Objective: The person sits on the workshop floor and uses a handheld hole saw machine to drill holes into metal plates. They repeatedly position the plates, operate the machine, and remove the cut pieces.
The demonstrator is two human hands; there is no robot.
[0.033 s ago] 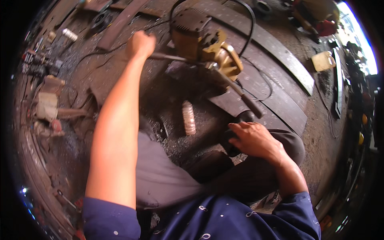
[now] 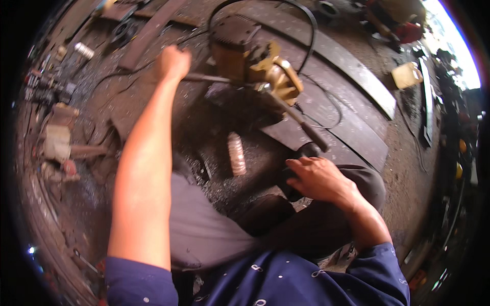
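My left arm reaches forward, and my left hand [image 2: 172,62] is closed around the outer end of a feed lever [image 2: 206,77] on a yellow and dark drilling machine [image 2: 236,48]. The machine stands on dark steel plates. A second lever [image 2: 301,122] slants from its hub toward my right knee, with a dark grip on its end. My right hand [image 2: 322,178] lies palm down by my bent right leg, fingers stretched and somewhat apart, holding nothing. Just beyond its fingers is a dark rounded thing [image 2: 309,150], partly covered. A ribbed clear plastic bottle [image 2: 236,154] sits between my legs and the machine.
Long flat steel plates [image 2: 352,76] extend to the right of the machine. A black cable [image 2: 312,30] loops over it. A yellowish jug [image 2: 407,75] stands at right. At left are a steel bar [image 2: 148,38], another bottle [image 2: 83,50] and a clamp-like tool [image 2: 57,140]. Metal shavings litter the ground.
The whole scene has shifted slightly left and down in the picture. My left hand keeps its hold on the lever, and my right hand stays by my leg.
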